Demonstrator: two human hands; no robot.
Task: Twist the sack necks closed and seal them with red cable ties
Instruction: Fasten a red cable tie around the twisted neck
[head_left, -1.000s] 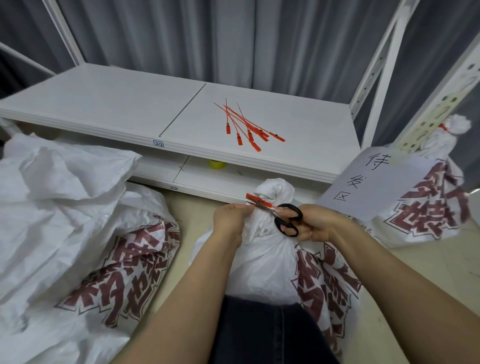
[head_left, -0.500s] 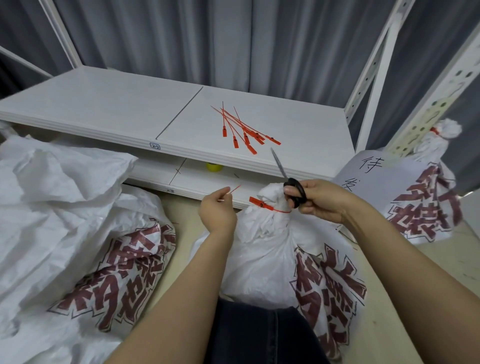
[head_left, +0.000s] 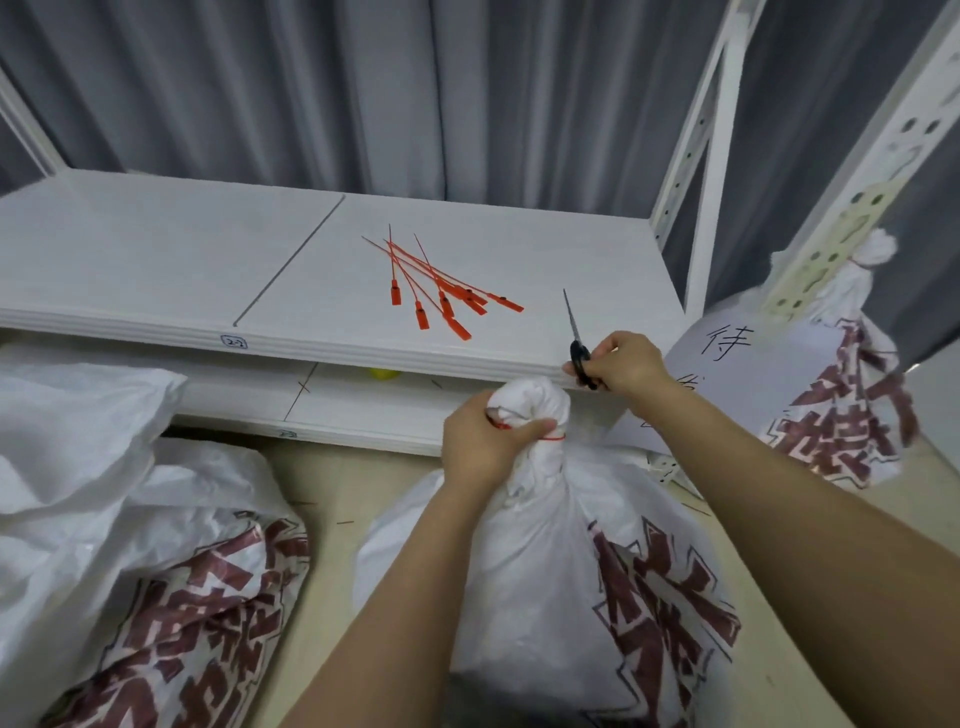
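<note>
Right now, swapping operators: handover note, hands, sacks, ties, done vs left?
Left hand: gripping the tied neck of the middle sack, red cable tie cinched round it.
Right hand: holding black scissors, blades pointing up over the shelf edge.
Spare ties: loose on the shelf.
Done: middle sack and right sack tied.
Left: the left sack lies open.

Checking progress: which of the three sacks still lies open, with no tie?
The sack on the left: its neck is loose and untied; the middle sack and right sack have tied necks.
</note>
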